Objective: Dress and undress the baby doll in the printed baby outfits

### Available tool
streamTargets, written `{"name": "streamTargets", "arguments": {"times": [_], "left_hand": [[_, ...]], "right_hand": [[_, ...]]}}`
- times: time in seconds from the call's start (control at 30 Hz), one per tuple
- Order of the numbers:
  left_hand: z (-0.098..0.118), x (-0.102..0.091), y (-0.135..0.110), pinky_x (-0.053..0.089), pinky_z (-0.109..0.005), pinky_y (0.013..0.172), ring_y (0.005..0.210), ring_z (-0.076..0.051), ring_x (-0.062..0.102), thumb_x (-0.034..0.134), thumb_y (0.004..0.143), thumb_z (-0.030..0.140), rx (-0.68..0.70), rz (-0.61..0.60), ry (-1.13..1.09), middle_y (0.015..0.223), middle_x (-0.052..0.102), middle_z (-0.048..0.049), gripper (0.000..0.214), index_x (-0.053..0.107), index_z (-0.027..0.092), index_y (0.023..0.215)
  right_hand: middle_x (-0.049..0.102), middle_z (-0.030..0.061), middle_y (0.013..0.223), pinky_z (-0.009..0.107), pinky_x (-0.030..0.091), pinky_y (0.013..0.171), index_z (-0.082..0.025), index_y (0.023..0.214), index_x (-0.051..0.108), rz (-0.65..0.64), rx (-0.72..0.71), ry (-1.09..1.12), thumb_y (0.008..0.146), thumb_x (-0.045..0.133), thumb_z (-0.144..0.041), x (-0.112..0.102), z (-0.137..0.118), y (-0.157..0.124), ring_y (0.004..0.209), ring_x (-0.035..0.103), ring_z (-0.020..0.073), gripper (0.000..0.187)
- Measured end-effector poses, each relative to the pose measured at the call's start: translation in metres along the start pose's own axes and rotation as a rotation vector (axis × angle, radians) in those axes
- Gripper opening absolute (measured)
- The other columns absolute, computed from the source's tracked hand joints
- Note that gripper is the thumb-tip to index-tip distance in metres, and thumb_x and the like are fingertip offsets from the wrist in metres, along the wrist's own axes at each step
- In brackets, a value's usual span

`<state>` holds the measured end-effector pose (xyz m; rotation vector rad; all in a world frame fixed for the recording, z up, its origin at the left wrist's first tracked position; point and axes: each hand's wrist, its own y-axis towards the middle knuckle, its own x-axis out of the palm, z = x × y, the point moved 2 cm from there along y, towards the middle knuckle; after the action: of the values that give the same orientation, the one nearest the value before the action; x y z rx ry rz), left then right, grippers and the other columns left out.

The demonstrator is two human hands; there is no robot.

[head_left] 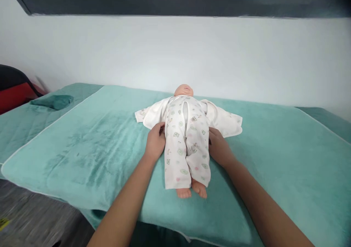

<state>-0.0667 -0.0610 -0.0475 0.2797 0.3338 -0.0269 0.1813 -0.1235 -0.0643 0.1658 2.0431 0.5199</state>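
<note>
A baby doll (pixel 183 90) lies on its back, head toward the wall and bare feet (pixel 199 189) toward me. It wears a white printed top (pixel 223 119) with the sleeves spread out sideways. White baby trousers (pixel 177 148) with small green and pink prints cover its legs and belly, and a split shows at the crotch. My left hand (pixel 155 141) is curled at the trousers' left edge, near hip height. Against the opposite edge, my right hand (pixel 219 146) is closed on the cloth. The fingertips of both hands are partly hidden by the trousers and the doll.
A teal plush cover (pixel 109 155) with pale piping is spread over the bed or table. Behind it rises a white wall (pixel 175 53) with a dark panel (pixel 137 3) above. A red and black object (pixel 16 93) stands at the far left. Grey floor (pixel 33 210) shows at lower left.
</note>
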Motion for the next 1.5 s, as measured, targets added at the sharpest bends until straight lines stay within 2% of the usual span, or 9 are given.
{"name": "streamTargets", "arguments": {"times": [0.1, 0.2, 0.4, 0.53, 0.7, 0.83, 1.03, 1.2, 1.5], "left_hand": [[-0.005, -0.007, -0.023, 0.049, -0.042, 0.097, 0.104, -0.025, 0.064, 0.047, 0.084, 0.009, 0.065, 0.036, 0.316, 0.106, 0.072, -0.0089, 0.031, 0.069, 0.018, 0.102], [-0.002, -0.008, -0.046, 0.049, -0.042, 0.092, 0.101, -0.025, 0.063, 0.044, 0.090, 0.014, 0.130, 0.039, 0.428, 0.105, 0.071, -0.0090, 0.029, 0.067, 0.018, 0.106], [0.015, 0.000, -0.073, 0.041, -0.044, 0.095, 0.116, -0.027, 0.056, 0.048, 0.092, 0.016, 0.300, -0.135, 0.703, 0.121, 0.067, -0.0081, 0.029, 0.062, 0.021, 0.117], [0.018, 0.002, -0.068, 0.037, -0.043, 0.098, 0.125, -0.027, 0.050, 0.047, 0.092, 0.016, 0.325, -0.188, 0.776, 0.134, 0.061, -0.0092, 0.040, 0.053, 0.021, 0.131], [0.016, 0.007, -0.057, 0.038, -0.042, 0.096, 0.127, -0.028, 0.048, 0.047, 0.093, 0.021, 0.317, -0.222, 0.840, 0.133, 0.060, -0.0112, 0.038, 0.052, 0.020, 0.131], [0.014, 0.011, -0.056, 0.037, -0.042, 0.098, 0.130, -0.028, 0.045, 0.046, 0.095, 0.024, 0.354, -0.193, 0.830, 0.136, 0.058, -0.0101, 0.037, 0.053, 0.020, 0.131], [0.014, 0.018, -0.041, 0.036, -0.043, 0.099, 0.128, -0.028, 0.045, 0.046, 0.094, 0.023, 0.354, -0.178, 0.822, 0.132, 0.060, -0.0101, 0.037, 0.055, 0.021, 0.130], [0.016, 0.025, -0.025, 0.039, -0.042, 0.089, 0.110, -0.029, 0.054, 0.049, 0.093, 0.025, 0.309, -0.167, 0.882, 0.113, 0.067, -0.0100, 0.024, 0.064, 0.021, 0.110], [0.014, 0.025, -0.025, 0.039, -0.044, 0.082, 0.099, -0.030, 0.054, 0.049, 0.093, 0.027, 0.297, -0.111, 0.980, 0.101, 0.066, -0.0117, 0.016, 0.064, 0.020, 0.092]], "right_hand": [[0.062, 0.0142, 0.119, 0.042, 0.045, 0.095, -0.016, 0.105, 0.069, -0.013, -0.013, -0.090, 0.083, 0.051, -0.009, -0.002, -0.005, -0.011, 0.114, 0.051, 0.0305, 0.030], [0.062, 0.0135, 0.105, 0.038, 0.046, 0.086, -0.016, 0.091, 0.069, -0.066, -0.039, -0.166, 0.087, 0.051, -0.012, -0.002, -0.010, -0.005, 0.100, 0.052, 0.0276, 0.019], [0.063, 0.0145, 0.093, 0.037, 0.041, 0.073, -0.016, 0.080, 0.067, -0.069, -0.124, -0.336, 0.089, 0.053, -0.016, 0.002, -0.012, 0.016, 0.092, 0.052, 0.0282, 0.017], [0.064, 0.0122, 0.083, 0.038, 0.043, 0.076, -0.018, 0.070, 0.066, -0.075, -0.188, -0.246, 0.088, 0.056, -0.019, 0.005, -0.006, 0.016, 0.087, 0.055, 0.0270, 0.020], [0.069, 0.0105, 0.104, 0.037, 0.050, 0.081, -0.020, 0.095, 0.073, -0.014, -0.231, 0.136, 0.084, 0.059, -0.025, -0.001, -0.006, 0.004, 0.099, 0.064, 0.0285, 0.018], [0.072, 0.0067, 0.100, 0.035, 0.052, 0.077, -0.022, 0.089, 0.075, -0.084, -0.231, 0.274, 0.081, 0.062, -0.022, -0.007, -0.010, -0.004, 0.090, 0.068, 0.0258, 0.014], [0.073, 0.0066, 0.106, 0.038, 0.054, 0.081, -0.024, 0.096, 0.076, -0.106, -0.201, 0.279, 0.079, 0.066, -0.024, -0.008, -0.011, -0.005, 0.096, 0.069, 0.0286, 0.019], [0.067, 0.0093, 0.125, 0.043, 0.053, 0.092, -0.025, 0.111, 0.073, -0.098, -0.215, 0.209, 0.082, 0.065, -0.026, -0.004, -0.008, -0.006, 0.114, 0.063, 0.0312, 0.030], [0.063, 0.0092, 0.133, 0.046, 0.050, 0.100, -0.026, 0.120, 0.070, -0.081, -0.234, 0.197, 0.087, 0.061, -0.028, 0.001, -0.002, -0.005, 0.123, 0.058, 0.0306, 0.035]]}}
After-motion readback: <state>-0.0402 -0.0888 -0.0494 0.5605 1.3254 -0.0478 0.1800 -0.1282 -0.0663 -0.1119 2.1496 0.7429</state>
